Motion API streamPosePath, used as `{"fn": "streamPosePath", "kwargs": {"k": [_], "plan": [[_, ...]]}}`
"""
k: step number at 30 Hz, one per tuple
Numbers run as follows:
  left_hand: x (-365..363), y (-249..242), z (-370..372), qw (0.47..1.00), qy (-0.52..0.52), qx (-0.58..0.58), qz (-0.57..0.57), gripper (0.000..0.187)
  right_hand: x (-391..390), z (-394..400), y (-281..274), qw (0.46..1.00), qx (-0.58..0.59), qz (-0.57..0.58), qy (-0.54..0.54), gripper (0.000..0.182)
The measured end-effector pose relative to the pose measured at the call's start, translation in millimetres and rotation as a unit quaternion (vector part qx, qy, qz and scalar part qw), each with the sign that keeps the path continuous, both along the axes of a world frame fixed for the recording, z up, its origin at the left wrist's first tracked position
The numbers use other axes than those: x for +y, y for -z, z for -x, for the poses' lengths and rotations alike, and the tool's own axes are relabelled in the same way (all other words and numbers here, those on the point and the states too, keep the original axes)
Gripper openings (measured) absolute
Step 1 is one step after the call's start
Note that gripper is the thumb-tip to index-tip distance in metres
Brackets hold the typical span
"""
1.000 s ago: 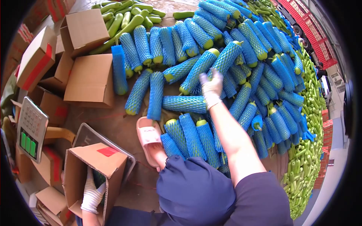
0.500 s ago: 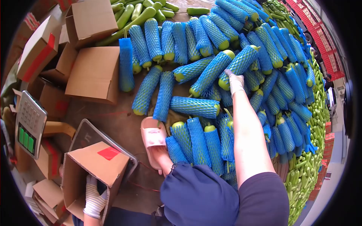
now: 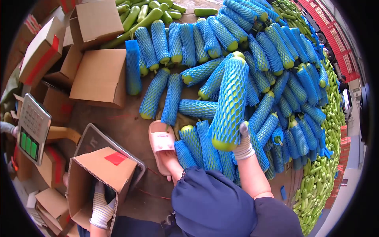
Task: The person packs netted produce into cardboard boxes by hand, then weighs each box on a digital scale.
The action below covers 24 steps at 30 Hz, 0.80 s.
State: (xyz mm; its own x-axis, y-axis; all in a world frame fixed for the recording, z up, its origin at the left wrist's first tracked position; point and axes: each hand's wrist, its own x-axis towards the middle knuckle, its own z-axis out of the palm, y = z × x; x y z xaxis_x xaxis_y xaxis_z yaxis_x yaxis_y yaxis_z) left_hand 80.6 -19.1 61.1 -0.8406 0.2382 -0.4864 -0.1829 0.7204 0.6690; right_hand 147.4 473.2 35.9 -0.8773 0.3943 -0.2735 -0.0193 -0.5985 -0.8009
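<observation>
Our gloved right hand (image 3: 241, 143) has its fingers wrapped around the lower end of a long green gourd sleeved in blue foam netting (image 3: 229, 103), lifted clear above the pile, while our gloved left hand (image 3: 101, 206) grips the open brown cardboard box (image 3: 102, 169) by its wall, seemingly to steady it.

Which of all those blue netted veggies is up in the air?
The one gripped in the right hand: the lifted gourd. It stands above the pile, while all the others lie on the floor.
</observation>
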Motion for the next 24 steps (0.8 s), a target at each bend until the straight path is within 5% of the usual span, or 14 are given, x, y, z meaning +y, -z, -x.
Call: {"fn": "streamPosePath", "kwargs": {"k": [3, 6, 7, 12, 14, 16, 17, 18, 21, 23, 24], "plan": [[8, -7, 2, 0.999, 0.027, 0.028, 0.005, 0.075, -23, 18, -9, 0.978, 0.100, 0.151, -0.101, 0.104], [19, -20, 8, 0.996, 0.070, 0.057, 0.020, 0.075, -38, 42, -13, 0.977, 0.053, 0.145, -0.145, 0.104], [20, -22, 11, 0.992, 0.093, 0.068, 0.042, 0.077, -40, 46, -6, 0.961, 0.039, 0.229, -0.148, 0.098], [14, -41, 9, 0.987, 0.143, 0.023, 0.067, 0.087, -37, 44, -5, 0.967, -0.031, -0.105, -0.232, 0.103], [18, -56, 12, 0.985, 0.158, 0.015, 0.069, 0.078, -59, 63, -41, 0.962, 0.059, 0.055, -0.261, 0.116], [13, -60, 13, 0.983, 0.179, 0.017, 0.040, 0.075, -85, 98, -69, 0.871, 0.225, 0.198, -0.389, 0.124], [10, -58, 9, 0.981, 0.186, 0.017, 0.044, 0.075, -92, 118, -87, 0.819, 0.264, 0.198, -0.469, 0.098], [9, -58, 6, 0.979, 0.197, 0.020, 0.046, 0.076, -113, 125, -105, 0.808, 0.267, 0.199, -0.485, 0.098], [14, -54, -6, 0.981, 0.180, 0.049, 0.051, 0.073, -198, 115, -144, 0.855, 0.163, 0.145, -0.470, 0.095], [13, -31, -10, 0.983, 0.164, 0.070, 0.050, 0.071, -253, 124, -156, 0.814, 0.208, -0.075, -0.538, 0.092], [11, -8, -13, 0.986, 0.142, 0.071, -0.053, 0.067, -281, 129, -162, 0.775, 0.228, -0.181, -0.561, 0.090]]}}
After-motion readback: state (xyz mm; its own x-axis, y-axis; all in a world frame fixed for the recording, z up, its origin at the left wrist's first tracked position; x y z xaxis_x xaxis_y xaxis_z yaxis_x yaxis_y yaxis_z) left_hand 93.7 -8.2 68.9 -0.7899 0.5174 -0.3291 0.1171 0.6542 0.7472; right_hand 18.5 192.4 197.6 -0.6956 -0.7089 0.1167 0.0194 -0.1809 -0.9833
